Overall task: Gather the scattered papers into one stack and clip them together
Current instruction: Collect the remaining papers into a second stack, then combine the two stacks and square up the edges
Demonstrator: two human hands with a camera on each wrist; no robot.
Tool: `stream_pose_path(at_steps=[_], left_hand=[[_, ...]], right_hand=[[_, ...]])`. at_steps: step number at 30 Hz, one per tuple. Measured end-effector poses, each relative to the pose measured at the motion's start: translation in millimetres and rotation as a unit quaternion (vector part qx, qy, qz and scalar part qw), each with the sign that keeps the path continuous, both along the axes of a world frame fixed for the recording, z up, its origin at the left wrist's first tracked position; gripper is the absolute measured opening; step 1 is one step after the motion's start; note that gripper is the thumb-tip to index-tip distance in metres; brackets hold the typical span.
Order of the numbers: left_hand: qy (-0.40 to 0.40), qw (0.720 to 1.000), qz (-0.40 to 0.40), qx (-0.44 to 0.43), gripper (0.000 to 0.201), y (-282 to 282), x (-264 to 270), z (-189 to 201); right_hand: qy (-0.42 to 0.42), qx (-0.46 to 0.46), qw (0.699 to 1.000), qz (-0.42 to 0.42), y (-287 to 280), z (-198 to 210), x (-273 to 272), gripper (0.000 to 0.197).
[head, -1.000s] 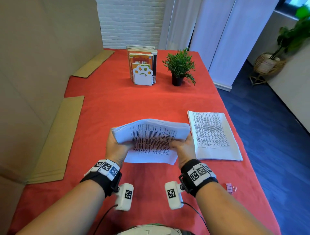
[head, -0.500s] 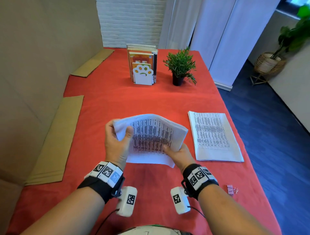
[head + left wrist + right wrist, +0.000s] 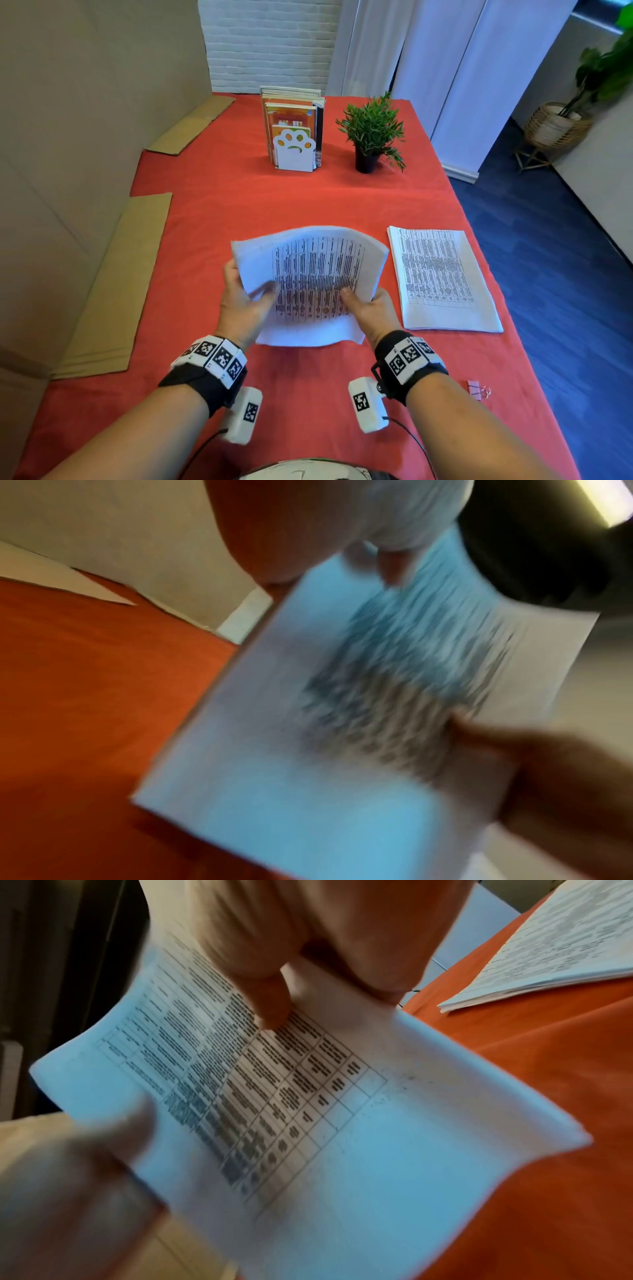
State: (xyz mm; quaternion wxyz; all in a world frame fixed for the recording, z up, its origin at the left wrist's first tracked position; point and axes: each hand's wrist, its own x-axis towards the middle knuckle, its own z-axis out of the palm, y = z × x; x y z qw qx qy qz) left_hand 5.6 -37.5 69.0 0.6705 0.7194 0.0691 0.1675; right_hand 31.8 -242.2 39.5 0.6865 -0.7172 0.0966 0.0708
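Observation:
I hold a stack of printed papers [image 3: 308, 284] upright over the red table [image 3: 239, 205], its lower edge near the cloth. My left hand [image 3: 239, 301] grips its left edge, thumb blurred across the front. My right hand [image 3: 368, 308] grips the right edge with the thumb on the print. The wrist views show the same sheets, papers [image 3: 342, 737] blurred on the left and papers [image 3: 291, 1123] with a printed grid on the right. A second stack of papers [image 3: 442, 277] lies flat to the right. A pink binder clip [image 3: 478, 389] lies near the table's right front edge.
A book stand with a white paw-shaped end [image 3: 294, 137] and a small potted plant [image 3: 371, 133] stand at the far side. Cardboard sheets [image 3: 113, 284] lie along the left edge by a cardboard wall. Beyond the table's right edge is blue floor [image 3: 548, 274].
The held stack has turned from lying sideways to standing more upright. My left thumb has shifted along the front and both hands have regripped the side edges.

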Motion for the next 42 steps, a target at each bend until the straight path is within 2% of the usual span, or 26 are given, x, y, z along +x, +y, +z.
stream_pose_path(at_steps=[2,5,8,9,13,17,19,21,24,29,31,33,36,39,42], left_hand=[[0.067,0.997,-0.024,0.017,0.046,4,-3,-10],[0.107,0.994,-0.017,0.013,0.038,5,-5,-20],[0.127,0.992,0.009,0.021,0.035,3,-2,-19],[0.137,0.99,0.02,0.012,0.033,4,-1,-20],[0.205,0.978,0.04,-0.018,0.032,12,4,-33],[0.251,0.966,-0.059,-0.006,0.042,7,0,-40],[0.271,0.959,-0.076,0.03,0.045,4,-1,-47],[0.284,0.955,-0.068,0.056,0.046,3,0,-56],[0.301,0.947,-0.067,0.091,0.05,3,0,-69],[0.374,0.921,-0.073,0.074,0.051,7,-10,-100],[0.392,0.916,-0.064,0.051,0.042,10,-13,-108],[0.409,0.911,-0.045,0.01,0.036,12,-14,-111],[0.41,0.911,-0.028,-0.032,0.041,14,-13,-113],[0.409,0.911,-0.016,-0.043,0.032,10,-12,-113],[0.411,0.911,-0.017,-0.039,0.033,9,-13,-111]], right_hand=[[-0.001,-0.002,1.0,0.012,-2,3,6,0.02],[0.008,-0.012,1.0,0.012,-3,5,12,0.014],[0.023,0.047,0.998,0.022,-4,1,10,0.049],[0.029,0.068,0.997,0.039,-6,-3,7,0.054],[0.039,0.066,0.994,0.082,-10,-11,-11,0.028],[0.031,0.008,0.999,0.044,-18,-18,-14,0.014],[0.02,-0.069,0.996,0.051,-25,-20,-10,0.012],[0.014,-0.208,0.977,0.048,-36,-25,-2,0.02],[0.034,-0.389,0.921,0.017,-62,-36,13,0.042],[0.12,-0.553,0.825,-0.009,-112,-44,21,0.055],[0.144,-0.575,0.805,-0.025,-132,-46,24,0.059],[0.175,-0.563,0.806,-0.058,-153,-44,30,0.054],[0.22,-0.544,0.803,-0.104,-186,-41,44,0.048],[0.271,-0.527,0.798,-0.112,-213,-46,52,0.056],[0.304,-0.527,0.787,-0.105,-225,-51,55,0.062]])
